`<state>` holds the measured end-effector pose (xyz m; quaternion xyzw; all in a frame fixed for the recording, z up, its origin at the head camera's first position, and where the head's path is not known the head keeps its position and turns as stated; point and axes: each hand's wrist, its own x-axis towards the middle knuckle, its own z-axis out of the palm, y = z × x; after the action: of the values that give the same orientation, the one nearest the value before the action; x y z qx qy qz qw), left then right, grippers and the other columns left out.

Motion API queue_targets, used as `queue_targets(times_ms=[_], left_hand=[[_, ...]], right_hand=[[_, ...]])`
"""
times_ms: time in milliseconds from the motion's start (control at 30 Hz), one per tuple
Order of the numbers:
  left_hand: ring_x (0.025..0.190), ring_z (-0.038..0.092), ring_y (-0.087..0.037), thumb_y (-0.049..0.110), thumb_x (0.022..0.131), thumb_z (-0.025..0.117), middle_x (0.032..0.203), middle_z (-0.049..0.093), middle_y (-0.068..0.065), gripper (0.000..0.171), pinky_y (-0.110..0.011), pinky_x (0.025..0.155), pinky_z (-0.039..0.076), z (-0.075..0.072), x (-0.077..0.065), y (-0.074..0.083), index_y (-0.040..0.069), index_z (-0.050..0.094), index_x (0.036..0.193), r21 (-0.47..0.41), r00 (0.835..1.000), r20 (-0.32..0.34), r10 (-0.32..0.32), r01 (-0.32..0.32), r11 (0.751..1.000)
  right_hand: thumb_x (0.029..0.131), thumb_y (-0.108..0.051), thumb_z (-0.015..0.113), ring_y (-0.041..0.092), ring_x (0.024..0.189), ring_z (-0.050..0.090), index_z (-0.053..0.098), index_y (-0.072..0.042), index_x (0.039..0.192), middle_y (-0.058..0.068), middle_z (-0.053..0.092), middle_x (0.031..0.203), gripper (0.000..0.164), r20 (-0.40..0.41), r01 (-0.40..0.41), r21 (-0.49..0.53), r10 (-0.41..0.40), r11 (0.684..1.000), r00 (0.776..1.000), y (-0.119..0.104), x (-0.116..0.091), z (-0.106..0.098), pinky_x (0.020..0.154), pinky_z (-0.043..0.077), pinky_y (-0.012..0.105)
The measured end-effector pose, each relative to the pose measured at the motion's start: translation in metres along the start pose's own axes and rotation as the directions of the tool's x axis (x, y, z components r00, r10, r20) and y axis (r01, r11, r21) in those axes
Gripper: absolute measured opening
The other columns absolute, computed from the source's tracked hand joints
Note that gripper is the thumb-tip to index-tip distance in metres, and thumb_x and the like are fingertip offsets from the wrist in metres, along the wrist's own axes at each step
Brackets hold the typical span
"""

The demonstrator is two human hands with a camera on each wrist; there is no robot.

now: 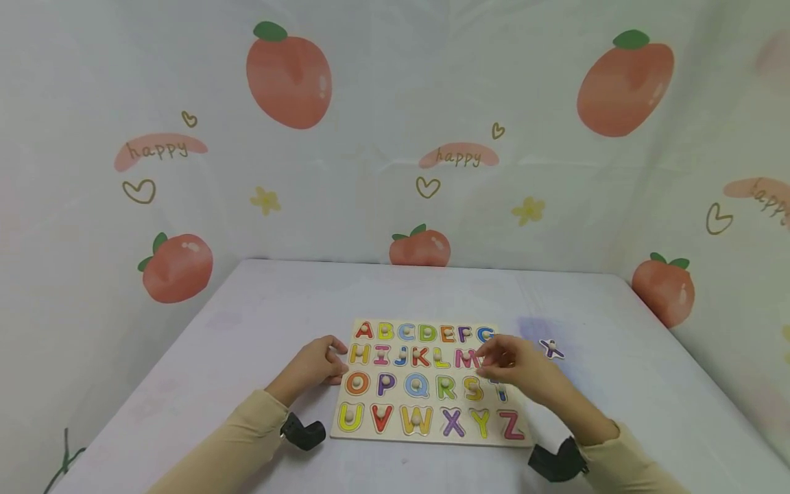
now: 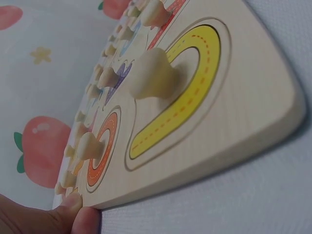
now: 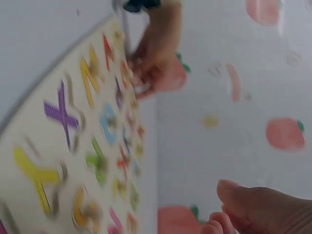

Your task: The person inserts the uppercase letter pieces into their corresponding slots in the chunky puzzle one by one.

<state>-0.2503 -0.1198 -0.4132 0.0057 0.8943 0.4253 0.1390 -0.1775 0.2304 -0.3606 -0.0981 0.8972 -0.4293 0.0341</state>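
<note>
A wooden alphabet puzzle board (image 1: 398, 401) lies flat on the table, its coloured letters set in rows, many with round knobs. My left hand (image 1: 317, 360) holds the board's left edge beside the H and O; the left wrist view shows fingertips (image 2: 73, 201) right at that edge, near the orange O (image 2: 109, 146). Over the board's right side, near the pink M (image 1: 465, 358), hovers my right hand (image 1: 518, 360) with loosely bent fingers and nothing visible in them. It covers part of the second row. The purple X (image 3: 62, 114) in the board shows no knob.
A loose purple X-shaped piece (image 1: 551, 349) with a knob lies on the table to the right of the board. The white table (image 1: 296, 295) ends at a fruit-printed cloth backdrop (image 1: 370, 137). Black wrist devices (image 1: 302, 432) sit at both sleeves.
</note>
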Motion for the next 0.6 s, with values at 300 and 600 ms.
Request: queue_targets(times_ms=[300, 600], left_hand=[[0.06, 0.059, -0.011, 0.002, 0.085, 0.07, 0.079, 0.06, -0.006, 0.03, -0.022, 0.056, 0.051, -0.001, 0.0, 0.001, 0.0, 0.056, 0.112, 0.0, 1.0, 0.002, 0.007, -0.007, 1.0], [0.06, 0.059, -0.012, 0.001, 0.085, 0.07, 0.079, 0.061, -0.007, 0.03, -0.022, 0.056, 0.052, -0.001, 0.0, 0.001, 0.0, 0.056, 0.111, -0.008, 1.0, 0.005, -0.001, 0.001, 1.0]], right_hand=[[0.09, -0.032, 0.069, 0.015, 0.085, 0.062, 0.059, -0.001, 0.12, 0.012, 0.066, 0.102, 0.045, -0.212, -0.145, -0.016, 0.138, 0.989, 0.968, 0.038, -0.003, -0.064, 0.071, 0.053, 0.027], [0.092, -0.03, 0.066, 0.008, 0.084, 0.062, 0.054, 0.008, 0.124, 0.022, 0.062, 0.111, 0.051, -0.232, -0.219, -0.005, 0.212, 0.976, 0.949, 0.096, 0.006, -0.086, 0.069, 0.054, 0.017]])
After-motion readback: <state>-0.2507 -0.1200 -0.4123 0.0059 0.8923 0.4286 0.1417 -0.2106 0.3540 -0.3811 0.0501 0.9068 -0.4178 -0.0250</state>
